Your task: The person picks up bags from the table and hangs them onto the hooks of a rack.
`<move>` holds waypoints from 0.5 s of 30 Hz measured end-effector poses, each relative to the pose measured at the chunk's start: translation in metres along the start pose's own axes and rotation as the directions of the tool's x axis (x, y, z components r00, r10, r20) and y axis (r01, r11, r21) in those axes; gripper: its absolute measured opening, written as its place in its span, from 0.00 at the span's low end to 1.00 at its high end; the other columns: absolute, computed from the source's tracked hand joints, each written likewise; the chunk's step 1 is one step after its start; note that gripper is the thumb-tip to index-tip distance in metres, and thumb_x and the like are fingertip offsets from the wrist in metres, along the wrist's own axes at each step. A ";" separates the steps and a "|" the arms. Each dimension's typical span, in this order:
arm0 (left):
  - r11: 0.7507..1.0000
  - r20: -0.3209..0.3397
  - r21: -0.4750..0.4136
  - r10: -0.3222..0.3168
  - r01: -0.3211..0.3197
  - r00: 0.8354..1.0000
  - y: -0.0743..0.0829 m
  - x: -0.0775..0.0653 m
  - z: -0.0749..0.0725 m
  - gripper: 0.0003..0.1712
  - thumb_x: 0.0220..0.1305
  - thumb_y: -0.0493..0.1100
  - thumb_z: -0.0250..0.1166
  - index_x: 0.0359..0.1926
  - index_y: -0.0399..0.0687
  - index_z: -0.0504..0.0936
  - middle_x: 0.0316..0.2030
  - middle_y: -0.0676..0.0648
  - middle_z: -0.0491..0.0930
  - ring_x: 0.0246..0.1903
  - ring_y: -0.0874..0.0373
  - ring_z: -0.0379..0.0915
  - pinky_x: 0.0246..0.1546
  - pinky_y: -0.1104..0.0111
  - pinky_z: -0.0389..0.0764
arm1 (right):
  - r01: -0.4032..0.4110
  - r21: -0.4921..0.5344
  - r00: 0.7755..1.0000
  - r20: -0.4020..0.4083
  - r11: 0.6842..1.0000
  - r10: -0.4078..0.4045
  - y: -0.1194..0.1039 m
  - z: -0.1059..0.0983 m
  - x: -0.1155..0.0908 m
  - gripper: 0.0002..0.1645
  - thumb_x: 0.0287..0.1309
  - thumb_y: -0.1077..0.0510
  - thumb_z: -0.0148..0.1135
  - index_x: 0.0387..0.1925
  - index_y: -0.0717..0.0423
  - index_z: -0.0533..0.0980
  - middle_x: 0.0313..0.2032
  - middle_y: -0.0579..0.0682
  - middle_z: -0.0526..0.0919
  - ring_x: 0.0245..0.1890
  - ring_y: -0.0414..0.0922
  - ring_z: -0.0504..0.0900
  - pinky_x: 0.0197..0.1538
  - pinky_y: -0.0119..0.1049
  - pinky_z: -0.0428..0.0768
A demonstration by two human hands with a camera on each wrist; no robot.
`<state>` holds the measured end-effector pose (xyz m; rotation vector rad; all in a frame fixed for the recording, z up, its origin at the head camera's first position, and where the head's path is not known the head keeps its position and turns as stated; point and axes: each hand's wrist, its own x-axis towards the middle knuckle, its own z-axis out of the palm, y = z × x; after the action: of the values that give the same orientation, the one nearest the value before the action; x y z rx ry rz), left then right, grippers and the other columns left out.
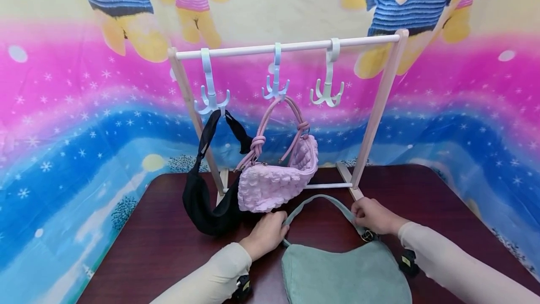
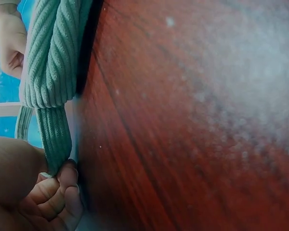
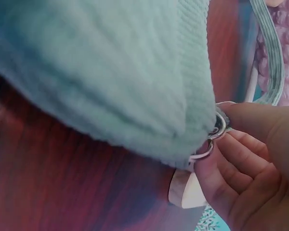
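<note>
A green corduroy shoulder bag (image 1: 346,271) lies at the front of the table, its strap (image 1: 324,198) arched up toward the rack. My left hand (image 1: 266,235) pinches the strap's left end close to the bag's body; in the left wrist view the thumb and fingers (image 2: 62,187) meet on the ribbed band. On the other side my right hand (image 1: 376,216) grips the strap just above its metal rings (image 1: 369,235). Close up in the right wrist view, the thumb and fingers are at these rings (image 3: 218,126). The bag's lower edge is cut off in the head view.
A wooden rack (image 1: 375,111) carries three claw hooks. From the left hook (image 1: 208,83) hangs a black bag (image 1: 196,201); a pink puckered bag (image 1: 270,186) hangs from the middle hook (image 1: 276,76). The right hook (image 1: 330,79) holds nothing. Behind stands a patterned cloth backdrop (image 1: 76,130).
</note>
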<state>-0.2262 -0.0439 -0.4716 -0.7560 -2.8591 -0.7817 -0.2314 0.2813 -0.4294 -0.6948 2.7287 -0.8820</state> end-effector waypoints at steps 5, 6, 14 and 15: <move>1.000 -0.006 -0.001 -0.008 0.008 1.000 0.001 0.001 -0.002 0.14 0.66 0.39 0.67 0.26 0.49 0.72 0.19 0.54 0.71 0.20 0.64 0.67 0.23 0.71 0.68 | -0.031 -0.018 0.999 -0.019 0.999 0.031 0.002 -0.004 -0.001 0.08 0.63 0.65 0.65 0.28 0.55 0.77 0.17 0.43 0.74 0.17 0.32 0.66 0.28 0.30 0.71; 1.000 -0.008 0.000 -0.007 0.007 1.000 0.002 0.001 -0.003 0.13 0.67 0.39 0.67 0.27 0.49 0.73 0.19 0.54 0.72 0.20 0.64 0.67 0.23 0.71 0.68 | -0.034 -0.023 0.999 -0.021 0.999 0.033 0.003 -0.005 -0.002 0.08 0.63 0.64 0.65 0.28 0.55 0.77 0.17 0.43 0.74 0.17 0.32 0.66 0.28 0.30 0.71; 1.000 -0.035 -0.008 0.025 -0.025 0.999 0.008 -0.002 -0.007 0.11 0.68 0.40 0.66 0.28 0.48 0.75 0.20 0.53 0.75 0.20 0.65 0.70 0.22 0.73 0.69 | -0.031 -0.016 0.999 -0.031 0.999 0.030 0.000 -0.011 -0.007 0.10 0.65 0.63 0.64 0.27 0.55 0.75 0.17 0.40 0.70 0.17 0.32 0.65 0.28 0.30 0.70; 1.000 -0.038 -0.012 0.027 -0.028 0.999 0.009 -0.003 -0.007 0.11 0.68 0.40 0.66 0.28 0.48 0.75 0.20 0.53 0.74 0.19 0.65 0.70 0.22 0.73 0.69 | -0.028 -0.020 0.999 -0.035 0.999 0.028 0.000 -0.011 -0.007 0.10 0.65 0.63 0.63 0.27 0.55 0.75 0.17 0.40 0.70 0.17 0.32 0.65 0.28 0.30 0.70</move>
<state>-0.2201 -0.0417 -0.4623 -0.7718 -2.8065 -0.8019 -0.2286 0.2902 -0.4204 -0.6494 2.7746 -0.8686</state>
